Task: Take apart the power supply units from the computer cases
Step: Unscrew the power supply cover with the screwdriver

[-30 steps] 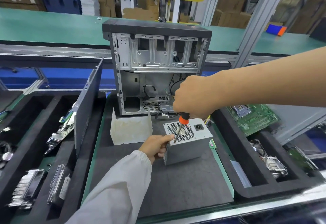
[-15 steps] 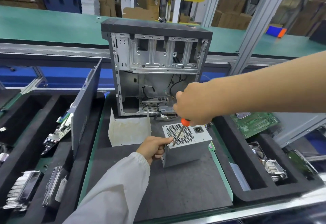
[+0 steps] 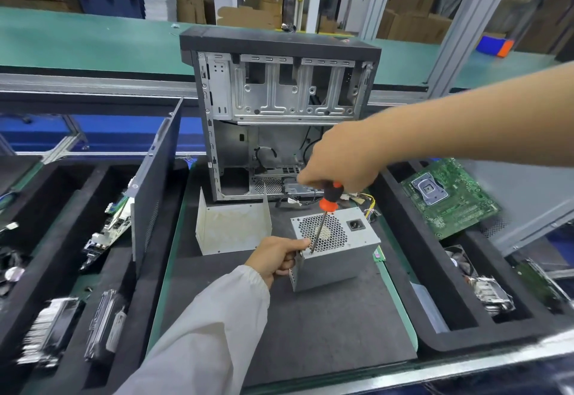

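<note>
A grey power supply unit stands on the dark mat, its honeycomb fan grille facing up. My left hand grips its near left corner. My right hand holds an orange and black screwdriver upright over the unit. The tip of the shaft touches the grille's near left corner, close to my left thumb. Behind stands the open computer case, its inside largely stripped, with loose cables at its foot.
A bent white metal cover stands left of the unit. A dark side panel leans on the left foam tray, which holds boards and drives. The right foam tray holds a green motherboard and a heatsink.
My right hand has lifted a little and shifted right, so more of the screwdriver handle shows. Its tip has slid toward the grille's near left corner. My left hand keeps its grip.
</note>
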